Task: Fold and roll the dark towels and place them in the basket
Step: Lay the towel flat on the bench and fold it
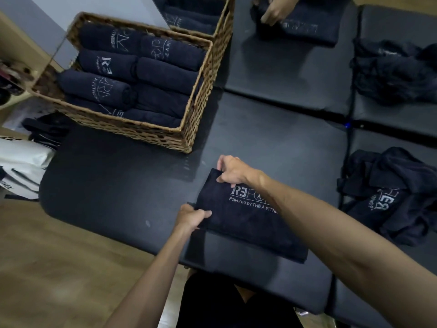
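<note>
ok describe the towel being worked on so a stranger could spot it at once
Start at the wicker basket of rolled towels on the black padded table. Nearer the person lies a flat folded dark towel, both hands pinching its left edge. Unlike the crumpled pile at right, it lies smooth, logo up.

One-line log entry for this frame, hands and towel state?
left hand: pinches towel edge | right hand: pinches far corner | folded towel: flat, unrolled | basket: holds rolled towels

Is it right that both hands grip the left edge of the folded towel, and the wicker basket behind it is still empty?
Not quite. The head view shows the basket already holds rolled towels. The rest stands: the left hand and right hand grip the left edge of the folded towel.
</note>
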